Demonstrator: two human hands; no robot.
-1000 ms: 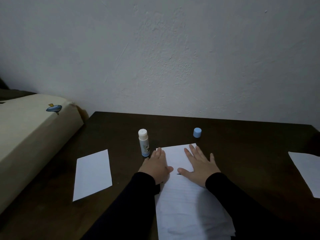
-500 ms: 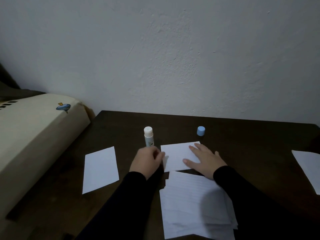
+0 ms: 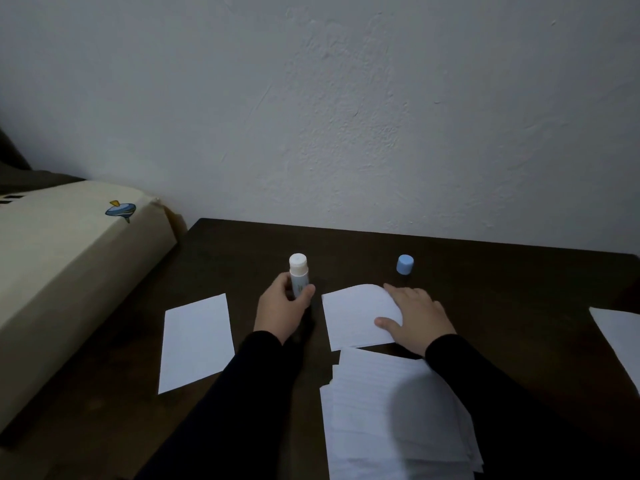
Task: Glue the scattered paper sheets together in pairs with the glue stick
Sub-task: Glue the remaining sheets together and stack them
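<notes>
Now our left hand [image 3: 282, 306] has left the sheet [image 3: 356, 315] and grips the upright glue stick [image 3: 298, 275] just beside it; our right hand [image 3: 414, 315] presses it flat, open-fingered, ready for gluing.

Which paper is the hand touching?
The small sheet in the middle, under the right hand. The sheet on the left and the one at the right edge lie untouched.
</notes>
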